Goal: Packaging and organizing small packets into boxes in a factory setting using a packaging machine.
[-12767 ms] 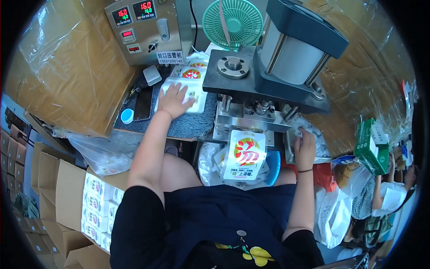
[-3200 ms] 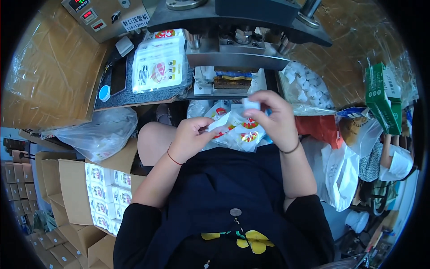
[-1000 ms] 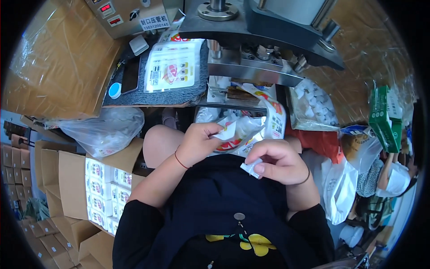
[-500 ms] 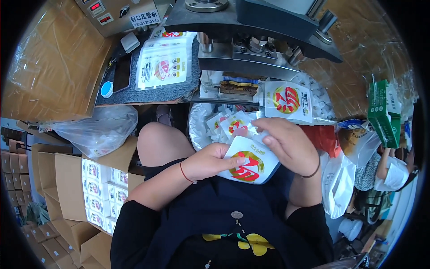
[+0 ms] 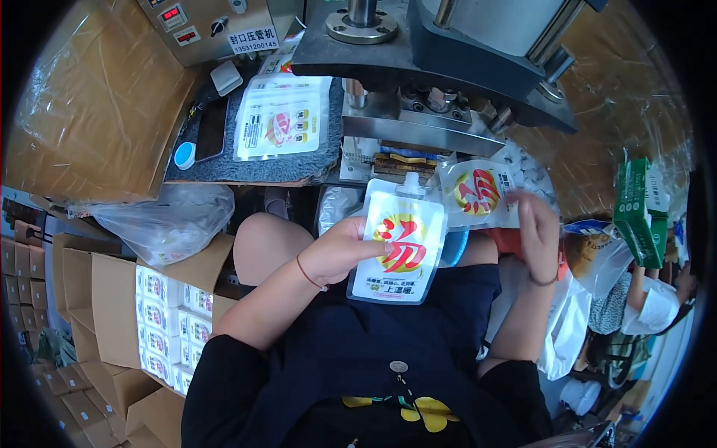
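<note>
A white spout pouch (image 5: pixel 403 257) with red and yellow-green print is upright in my left hand (image 5: pixel 340 246). The thumb lies across its front, and the spout points away from me. To the right, my right hand (image 5: pixel 538 239) is at the right edge of a second printed pouch (image 5: pixel 478 196), its fingers closed there and slightly blurred. That pouch looks a little tilted, just in front of the press machine (image 5: pixel 426 123). The held pouch covers most of the clear plastic bag (image 5: pixel 340 201) between my knees.
At the left, a blue-grey mat (image 5: pixel 299 168) bears a stack of flat pouches (image 5: pixel 280 127), a phone (image 5: pixel 213 128) and a blue cap (image 5: pixel 184 155). Below stands an open carton (image 5: pixel 119 313) of packed white items. A green box (image 5: pixel 633 213) and another person (image 5: pixel 650 310) are at the right.
My left hand has turned the pouch so its spout points away and its front faces me. My right hand has left it and moved right to the other pouch. The view has shifted slightly.
</note>
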`<state>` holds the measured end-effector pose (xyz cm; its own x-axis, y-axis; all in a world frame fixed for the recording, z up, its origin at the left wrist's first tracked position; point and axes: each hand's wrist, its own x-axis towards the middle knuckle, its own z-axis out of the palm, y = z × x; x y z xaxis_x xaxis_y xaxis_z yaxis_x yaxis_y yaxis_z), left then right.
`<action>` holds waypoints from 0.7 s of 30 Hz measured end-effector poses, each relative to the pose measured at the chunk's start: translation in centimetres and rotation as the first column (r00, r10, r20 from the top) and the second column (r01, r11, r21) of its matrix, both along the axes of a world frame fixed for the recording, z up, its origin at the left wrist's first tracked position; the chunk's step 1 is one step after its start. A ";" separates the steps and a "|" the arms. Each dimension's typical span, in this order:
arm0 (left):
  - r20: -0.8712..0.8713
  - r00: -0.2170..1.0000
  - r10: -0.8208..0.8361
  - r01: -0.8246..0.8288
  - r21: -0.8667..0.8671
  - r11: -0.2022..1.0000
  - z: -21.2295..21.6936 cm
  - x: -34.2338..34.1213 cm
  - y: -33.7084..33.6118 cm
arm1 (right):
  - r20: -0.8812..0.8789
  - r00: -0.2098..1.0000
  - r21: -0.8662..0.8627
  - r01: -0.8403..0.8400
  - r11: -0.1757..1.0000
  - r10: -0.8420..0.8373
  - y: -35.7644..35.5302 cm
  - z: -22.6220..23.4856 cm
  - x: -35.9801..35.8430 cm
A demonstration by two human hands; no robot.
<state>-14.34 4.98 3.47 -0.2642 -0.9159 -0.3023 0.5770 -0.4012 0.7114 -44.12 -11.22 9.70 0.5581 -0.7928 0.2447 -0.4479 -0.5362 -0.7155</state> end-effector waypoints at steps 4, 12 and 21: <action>-0.019 0.999 0.031 -0.031 -0.003 1.000 0.1 0.0 -1.7 | -0.111 0.994 -0.068 0.008 0.998 -0.016 -2.9 -2.2 0.8; -0.033 0.996 0.080 -0.078 0.063 0.995 -0.7 0.4 -3.8 | -0.414 0.884 -0.463 0.000 0.886 -0.217 -6.7 -4.0 -1.2; -0.072 0.991 0.109 -0.104 0.069 0.992 -1.1 1.6 -5.6 | -0.436 0.853 -0.211 0.214 0.954 -0.288 -8.4 -5.6 -2.3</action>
<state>-12.72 -0.62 2.41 -0.1908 -0.9192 -0.3445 0.6702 -0.3784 0.6385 -46.47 -19.60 4.08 0.4230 -0.8956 0.1375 -0.8377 -0.4444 -0.3175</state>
